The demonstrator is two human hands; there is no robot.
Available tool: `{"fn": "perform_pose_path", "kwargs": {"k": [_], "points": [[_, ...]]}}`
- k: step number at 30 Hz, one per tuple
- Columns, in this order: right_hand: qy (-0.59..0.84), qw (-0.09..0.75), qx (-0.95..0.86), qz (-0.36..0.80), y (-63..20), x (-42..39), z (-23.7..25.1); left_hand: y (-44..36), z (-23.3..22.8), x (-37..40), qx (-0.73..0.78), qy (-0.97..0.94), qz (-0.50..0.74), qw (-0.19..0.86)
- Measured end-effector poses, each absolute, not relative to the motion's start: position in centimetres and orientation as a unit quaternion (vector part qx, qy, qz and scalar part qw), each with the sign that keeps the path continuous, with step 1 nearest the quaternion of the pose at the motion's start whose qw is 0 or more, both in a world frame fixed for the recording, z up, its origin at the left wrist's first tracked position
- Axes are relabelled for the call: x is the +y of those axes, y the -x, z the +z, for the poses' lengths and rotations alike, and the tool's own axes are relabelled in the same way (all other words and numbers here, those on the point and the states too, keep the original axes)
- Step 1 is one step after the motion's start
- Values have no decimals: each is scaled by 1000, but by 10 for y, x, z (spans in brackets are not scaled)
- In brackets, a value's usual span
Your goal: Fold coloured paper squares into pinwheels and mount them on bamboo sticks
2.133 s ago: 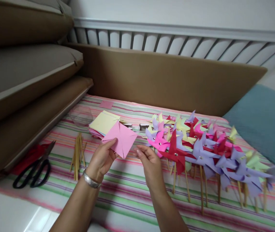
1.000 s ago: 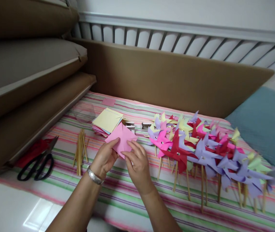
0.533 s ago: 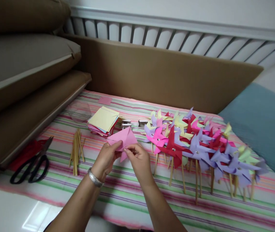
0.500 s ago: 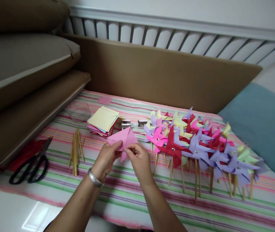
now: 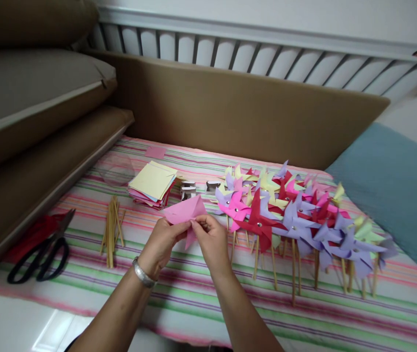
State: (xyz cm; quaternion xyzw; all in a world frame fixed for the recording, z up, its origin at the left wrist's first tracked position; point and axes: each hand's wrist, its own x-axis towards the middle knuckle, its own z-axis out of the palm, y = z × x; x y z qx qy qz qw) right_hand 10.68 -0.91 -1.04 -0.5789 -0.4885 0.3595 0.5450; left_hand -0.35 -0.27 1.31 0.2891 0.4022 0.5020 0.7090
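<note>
Striped cloth [image 5: 193,298]; both hands [image 5: 160,242] [image 5: 211,239] pinch unmarked pink paper [image 5: 184,212].

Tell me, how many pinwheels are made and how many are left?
Many paper pinwheels on wooden sticks already lie finished in a row. In hand: the left hand and right hand fold one pink paper square. Left: a stack of coloured paper squares and a bundle of bare wooden sticks.

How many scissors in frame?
1: black-handled scissors lying on the striped cloth at far left, left of the wooden sticks. More could be hidden under the paper stack.
</note>
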Motion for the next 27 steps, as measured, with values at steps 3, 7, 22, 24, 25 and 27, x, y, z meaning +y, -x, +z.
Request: {"fn": "perform_pose_path", "kwargs": {"k": [3,7,22,24,25,27], "points": [[576,542,-497,356,-106,-10,-10,3,12,-1,421,-282,510,695],[588,532,-520,318,-113,-9,-4,7,10,1,444,-268,513,685],[522,525,-447,502,-126,-3,-4,8,10,-1,459,-309,425,716],[517,538,-435,505,-126,-3,-4,9,9,0,460,-308,426,715],[511,548,-425,508,-126,-3,-4,9,8,0,459,-306,429,716],[498,573,-399,514,-124,-3,-5,10,5,0,454,-302,434,717]]}}
